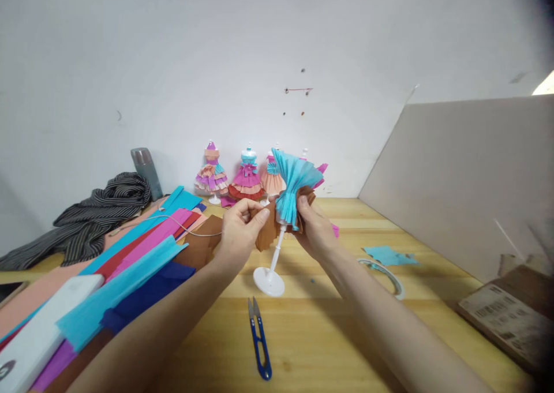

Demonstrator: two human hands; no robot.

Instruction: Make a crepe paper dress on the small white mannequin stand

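A small white mannequin stand (276,260) is tilted in front of me, its round base off to the lower left. Pleated light-blue crepe paper (296,179) wraps its upper part and flares out at the top. Around the form also goes brown crepe paper (266,231). My left hand (240,231) pinches the left edge of this brown paper between thumb and fingers. My right hand (318,228) grips the mannequin from the right, thumb on the papers; its fingertips are hidden behind. Blue thread snips (261,347) lie on the table below.
Several mannequins in paper dresses (249,176) stand along the wall. Left lie coloured crepe sheets (147,249), a white device (52,329), a striped cloth (101,208) and a flask (147,171). Right are a tape roll (399,289), a blue scrap (389,255) and a cardboard box (506,318).
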